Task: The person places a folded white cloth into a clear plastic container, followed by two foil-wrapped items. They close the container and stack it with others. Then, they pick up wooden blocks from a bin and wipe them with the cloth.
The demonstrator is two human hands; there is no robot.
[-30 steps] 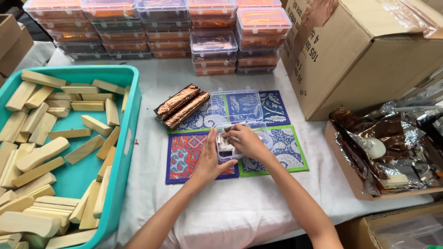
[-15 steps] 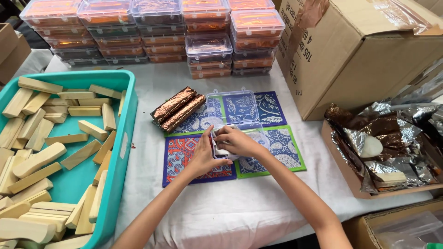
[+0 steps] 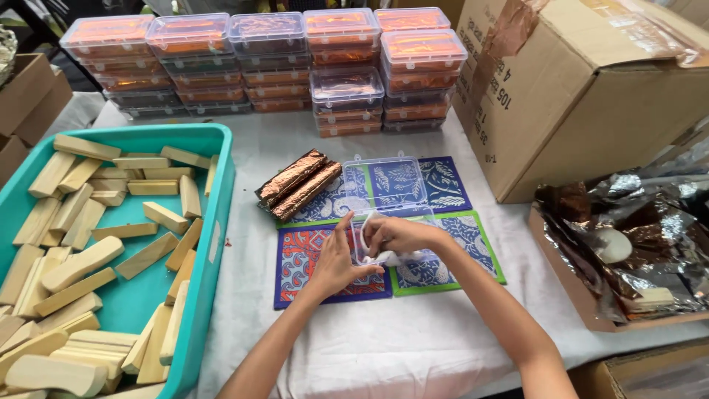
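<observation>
Between my hands, both sets of fingers pinch a small white packet [image 3: 380, 251] over the open clear case [image 3: 384, 193], ready to drop in.

small white packet [image 3: 384, 255], crumpled, on patterned mats [image 3: 310, 258]

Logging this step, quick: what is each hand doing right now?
Left hand: fingers on the clear plastic box, steadying it.
Right hand: fingers closed on a small white piece at the box.
</observation>
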